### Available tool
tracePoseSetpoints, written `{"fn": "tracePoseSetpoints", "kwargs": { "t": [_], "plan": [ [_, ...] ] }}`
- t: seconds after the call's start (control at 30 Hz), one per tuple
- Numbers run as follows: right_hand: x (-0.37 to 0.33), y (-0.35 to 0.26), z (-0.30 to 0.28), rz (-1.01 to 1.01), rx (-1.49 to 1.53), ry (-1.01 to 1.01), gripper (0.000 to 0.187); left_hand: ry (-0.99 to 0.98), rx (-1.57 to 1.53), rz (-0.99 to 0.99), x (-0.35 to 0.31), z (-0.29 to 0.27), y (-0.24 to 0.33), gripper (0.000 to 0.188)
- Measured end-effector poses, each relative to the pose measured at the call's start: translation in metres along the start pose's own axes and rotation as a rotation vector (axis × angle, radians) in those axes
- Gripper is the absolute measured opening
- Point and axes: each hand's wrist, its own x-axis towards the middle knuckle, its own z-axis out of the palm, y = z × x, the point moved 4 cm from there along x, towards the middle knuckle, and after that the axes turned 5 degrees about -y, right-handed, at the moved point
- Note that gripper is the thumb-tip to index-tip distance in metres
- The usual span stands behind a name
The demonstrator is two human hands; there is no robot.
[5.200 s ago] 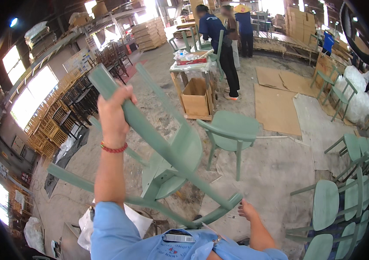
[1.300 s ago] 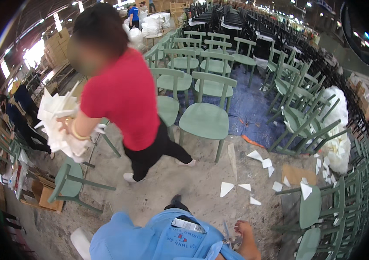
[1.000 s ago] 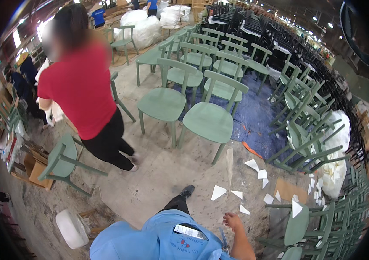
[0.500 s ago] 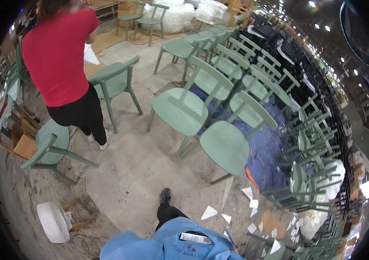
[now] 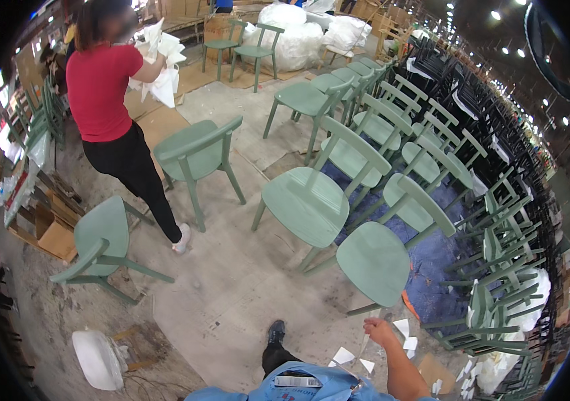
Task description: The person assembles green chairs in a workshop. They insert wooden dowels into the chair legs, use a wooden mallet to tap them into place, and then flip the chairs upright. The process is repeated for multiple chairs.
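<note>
My right hand [image 5: 380, 330] reaches in from the lower edge, its fingers loosely bent and apart, with nothing visible in them. It is nearest to the front edge of a green chair [image 5: 373, 262], just below the seat, and does not appear to touch it. Beside that chair is another green chair [image 5: 306, 206] with a curved backrest. White scraps [image 5: 402, 327] lie on the floor to the right of my hand. My left hand is out of view; only my blue shirt [image 5: 298, 387] shows at the bottom.
A person in a red shirt [image 5: 101, 93] stands at the far left, holding white sheets [image 5: 161, 63]. Green chairs [image 5: 198, 150] [image 5: 101, 234] flank that person. A white padded stool [image 5: 97, 359] sits at lower left. Rows of chairs on blue sheeting [image 5: 432, 267] fill the right.
My right hand and forearm have come into view at the bottom. The person in red has turned to the right, showing white sheets in hand. The whole view has shifted.
</note>
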Motion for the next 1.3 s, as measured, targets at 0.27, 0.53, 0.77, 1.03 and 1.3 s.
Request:
{"fn": "tracePoseSetpoints", "kwargs": {
  "t": [0.27,0.53,0.77,1.03,1.3],
  "plan": [
    [-0.038,0.184,0.02,0.017,-0.157,-0.279,0.038,0.122,0.451,0.278,0.019,-0.042,0.059,0.024],
    [-0.145,0.259,0.008,0.253,0.765,0.261,0.035,0.54,0.558,0.512,0.028,-0.134,0.282,0.034],
    [-0.335,0.475,0.122,0.71,0.715,0.357,0.026,0.314,0.254,0.555,0.042,0.011,0.538,0.016],
    [-0.511,0.578,0.319,0.769,0.444,0.444,0.022,-0.152,0.286,0.347,0.062,0.213,0.635,0.017],
    [-0.536,0.543,0.354,1.078,1.226,0.608,0.018,-0.371,0.584,0.433,0.126,0.394,0.767,0.024]
  ]
}}
